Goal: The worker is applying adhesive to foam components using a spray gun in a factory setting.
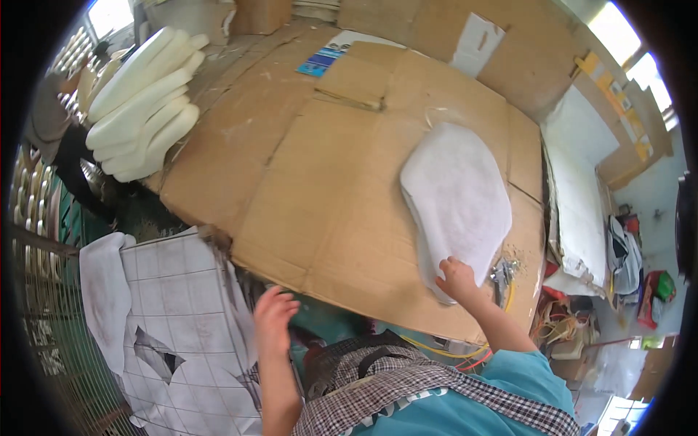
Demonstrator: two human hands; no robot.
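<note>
A white, fabric-faced seat cushion point(458, 182) with an elongated rounded outline lies on the cardboard-covered table point(283, 225), right of the middle. At its narrow near end, my right hand point(458, 280) is closed on the white surface, with the fingertips partly hidden. My left hand point(275, 320) hangs in the air off the table's near edge. Its fingers are slightly bent and apart, with nothing in them. Just right of my right hand, a metal spray gun point(502, 275) with a yellow hose rests on the table.
Cream foam pieces point(145, 109) are stacked at the far left, near another person point(54, 123). White cloth point(171, 291) covers a wire-grid rack at the near left. Folded cardboard point(361, 73) and a blue printed sheet point(320, 62) lie at the back. Hoses point(465, 356) run below the table edge.
</note>
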